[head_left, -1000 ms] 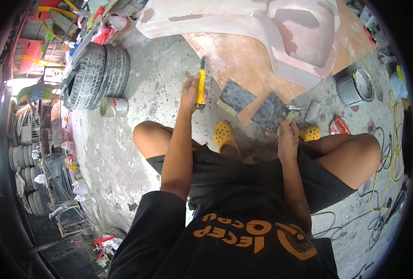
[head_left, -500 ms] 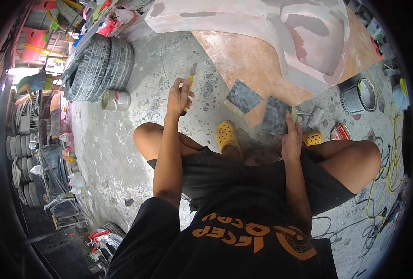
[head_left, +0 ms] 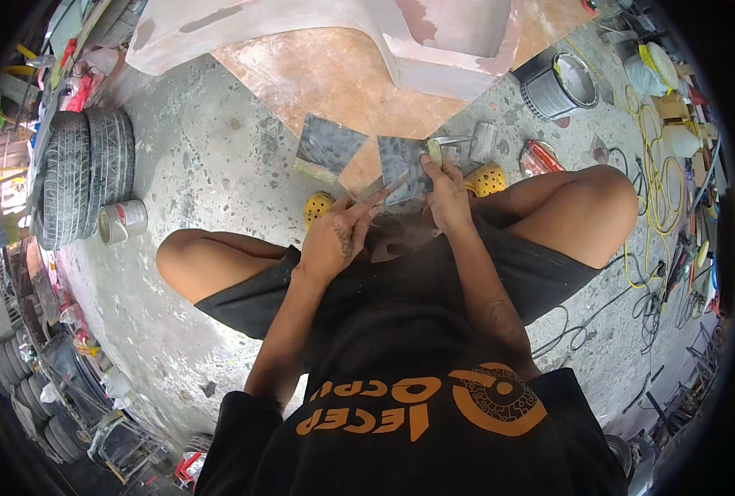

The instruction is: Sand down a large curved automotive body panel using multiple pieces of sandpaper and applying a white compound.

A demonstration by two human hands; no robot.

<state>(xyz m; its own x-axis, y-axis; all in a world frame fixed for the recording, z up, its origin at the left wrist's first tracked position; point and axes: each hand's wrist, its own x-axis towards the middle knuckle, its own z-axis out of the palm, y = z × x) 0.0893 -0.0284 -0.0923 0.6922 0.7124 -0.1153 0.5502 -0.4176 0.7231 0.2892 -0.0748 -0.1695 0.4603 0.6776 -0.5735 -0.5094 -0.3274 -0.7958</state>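
My left hand (head_left: 338, 236) is closed round the utility knife, whose narrow blade (head_left: 393, 183) lies over the lower edge of a dark, mottled rectangular slab (head_left: 403, 155); whether they touch I cannot tell. My right hand (head_left: 448, 190) grips that slab at its right side, by a pale yellow-green part (head_left: 434, 150). A second dark slab (head_left: 332, 142) with a yellowish edge lies to the left on an orange-brown board (head_left: 260, 70). Right of my right hand are a metal scraper (head_left: 458, 139) and a dusty grey block (head_left: 483, 142) on the concrete.
A pale, putty-patched moulded piece (head_left: 429, 74) rests on the board. A metal tin (head_left: 549, 91) and red can (head_left: 539, 157) stand right, with yellow cables (head_left: 665, 198). Two tyres (head_left: 103, 174) and a small tin (head_left: 122, 221) are left. My yellow clogs (head_left: 485, 180) are below my hands.
My left hand has moved right and down with the yellow knife, from open floor to the slab in my right hand. The whole view has shifted, with tyres further left.
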